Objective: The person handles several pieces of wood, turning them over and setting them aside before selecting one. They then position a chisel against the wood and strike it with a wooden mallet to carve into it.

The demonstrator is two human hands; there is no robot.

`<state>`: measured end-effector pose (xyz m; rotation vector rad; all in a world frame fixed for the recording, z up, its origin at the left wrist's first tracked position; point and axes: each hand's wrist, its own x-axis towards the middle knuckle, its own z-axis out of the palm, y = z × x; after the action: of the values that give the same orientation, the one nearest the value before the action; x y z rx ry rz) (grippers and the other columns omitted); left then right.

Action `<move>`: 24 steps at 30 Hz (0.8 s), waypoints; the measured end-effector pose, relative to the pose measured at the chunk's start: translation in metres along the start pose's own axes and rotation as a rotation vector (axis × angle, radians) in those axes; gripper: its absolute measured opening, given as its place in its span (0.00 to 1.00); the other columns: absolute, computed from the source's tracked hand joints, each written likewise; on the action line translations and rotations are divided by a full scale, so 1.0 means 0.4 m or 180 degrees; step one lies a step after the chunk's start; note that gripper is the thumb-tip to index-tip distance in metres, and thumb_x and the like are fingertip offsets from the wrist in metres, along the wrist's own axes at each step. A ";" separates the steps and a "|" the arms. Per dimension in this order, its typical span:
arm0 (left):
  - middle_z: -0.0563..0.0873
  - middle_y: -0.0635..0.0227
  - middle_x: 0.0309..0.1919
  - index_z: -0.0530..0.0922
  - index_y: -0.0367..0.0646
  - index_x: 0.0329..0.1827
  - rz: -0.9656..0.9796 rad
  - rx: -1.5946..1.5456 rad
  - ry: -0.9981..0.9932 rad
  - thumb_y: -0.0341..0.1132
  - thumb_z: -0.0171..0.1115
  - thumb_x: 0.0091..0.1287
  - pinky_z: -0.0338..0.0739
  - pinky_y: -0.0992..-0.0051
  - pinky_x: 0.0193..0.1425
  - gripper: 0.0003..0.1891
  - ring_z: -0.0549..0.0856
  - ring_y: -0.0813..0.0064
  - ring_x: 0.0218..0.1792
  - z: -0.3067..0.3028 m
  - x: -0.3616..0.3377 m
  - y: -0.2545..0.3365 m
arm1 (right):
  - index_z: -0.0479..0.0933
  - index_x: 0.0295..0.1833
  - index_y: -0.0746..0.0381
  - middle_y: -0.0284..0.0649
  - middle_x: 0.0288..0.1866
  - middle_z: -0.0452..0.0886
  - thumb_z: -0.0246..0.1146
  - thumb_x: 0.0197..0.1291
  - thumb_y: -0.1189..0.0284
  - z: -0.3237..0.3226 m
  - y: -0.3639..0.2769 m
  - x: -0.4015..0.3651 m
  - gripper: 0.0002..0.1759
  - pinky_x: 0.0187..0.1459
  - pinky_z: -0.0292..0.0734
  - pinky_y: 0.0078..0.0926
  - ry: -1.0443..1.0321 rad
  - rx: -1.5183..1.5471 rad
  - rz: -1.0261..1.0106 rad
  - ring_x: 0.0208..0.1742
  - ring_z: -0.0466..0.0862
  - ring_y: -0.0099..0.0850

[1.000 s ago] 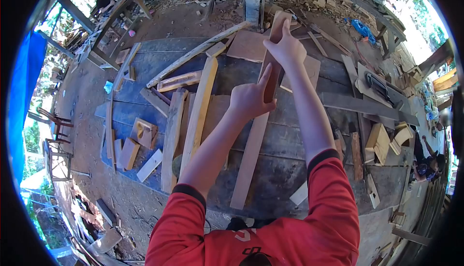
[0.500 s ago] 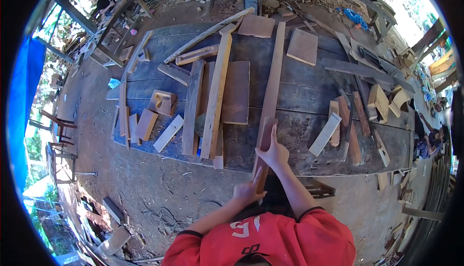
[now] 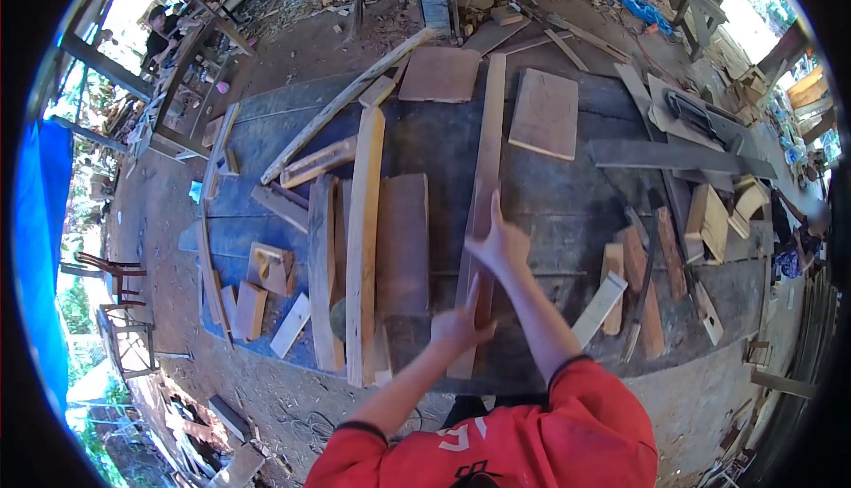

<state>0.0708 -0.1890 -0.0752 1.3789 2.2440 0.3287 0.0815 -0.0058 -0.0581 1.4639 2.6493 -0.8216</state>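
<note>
Head camera: two bare hands grasp one wooden block on one long board atop a cluttered worktable.
The block lies lengthwise along the near half of the board, the right hand on its farther part, index finger pointing up the board and thumb spread left; the left hand closes on the nearer part, index finger also pointing forward, thumb to the right. Both arms reach forward from red sleeves, converging on the board, slightly blurred. Two squarish panels flank the board's far end, one per side; one wider panel and one pale beam lie to its left. One clamp sits well to its right. Two other people appear far beyond the board, one on each side.
</note>
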 end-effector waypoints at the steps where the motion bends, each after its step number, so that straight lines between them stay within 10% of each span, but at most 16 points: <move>1: 0.82 0.58 0.19 0.42 0.51 0.75 -0.0058 0.0055 -0.0009 0.59 0.64 0.50 0.77 0.60 0.24 0.54 0.83 0.57 0.21 -0.033 0.109 0.002 | 0.38 0.75 0.53 0.51 0.31 0.82 0.67 0.40 0.50 -0.023 -0.002 0.106 0.61 0.35 0.78 0.43 0.0133 0.0015 -0.0043 0.32 0.83 0.48; 5: 0.85 0.57 0.28 0.41 0.55 0.75 0.0215 0.0367 0.0072 0.55 0.63 0.49 0.79 0.60 0.31 0.53 0.85 0.57 0.27 -0.215 0.518 0.009 | 0.38 0.75 0.54 0.51 0.41 0.82 0.65 0.40 0.46 -0.174 -0.036 0.486 0.62 0.42 0.79 0.41 0.0528 -0.0157 0.0137 0.42 0.83 0.47; 9: 0.84 0.59 0.23 0.42 0.50 0.75 0.0396 0.0493 0.0792 0.52 0.63 0.48 0.78 0.63 0.27 0.53 0.84 0.58 0.23 -0.411 0.562 0.125 | 0.41 0.75 0.54 0.46 0.44 0.83 0.64 0.39 0.42 -0.412 -0.140 0.527 0.61 0.43 0.79 0.38 0.1018 -0.0156 -0.0100 0.44 0.83 0.44; 14: 0.81 0.60 0.18 0.42 0.52 0.75 0.0470 0.0544 0.1050 0.53 0.64 0.48 0.76 0.62 0.23 0.53 0.82 0.59 0.18 -0.373 0.322 0.151 | 0.45 0.75 0.54 0.47 0.39 0.83 0.65 0.41 0.45 -0.432 -0.164 0.258 0.58 0.40 0.79 0.40 0.1285 -0.0107 -0.0311 0.40 0.84 0.44; 24: 0.79 0.62 0.12 0.46 0.47 0.74 0.0216 0.0232 0.0040 0.59 0.66 0.46 0.73 0.61 0.16 0.56 0.80 0.60 0.13 0.073 -0.453 -0.023 | 0.46 0.75 0.47 0.49 0.24 0.81 0.66 0.44 0.49 0.119 -0.007 -0.454 0.54 0.29 0.77 0.44 0.0260 0.0056 -0.0439 0.27 0.83 0.47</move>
<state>0.1468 -0.3550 -0.0546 1.4971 2.2432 0.2818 0.1701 -0.1711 -0.0527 1.3595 2.8376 -0.8127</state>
